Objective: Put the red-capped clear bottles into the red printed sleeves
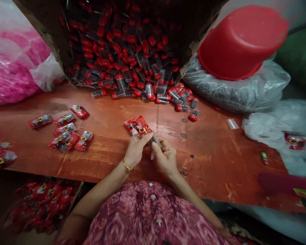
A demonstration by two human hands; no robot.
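My left hand [135, 151] is closed on red printed packets [142, 126] that stick out past its fingers over the tabletop. My right hand [165, 156] meets it, thumb and fingers pinched at a small dark, partly see-through piece [155, 139] between the two hands. Fingers hide most of that piece, so I cannot tell its kind or whether it is joined to the packets. To the left lie several filled red packets [64, 129] with clear parts. Ahead, clear tubes with red caps [150, 91] spill onto the table.
A tipped carton [54, 51] of capped tubes stands at the back. An upturned red bucket [239, 41] sits on a plastic bag [234, 88] at right. Pink pieces fill a bag [15, 64] at left. Below the wooden table's [214, 160] edge is a heap of red packets [43, 204].
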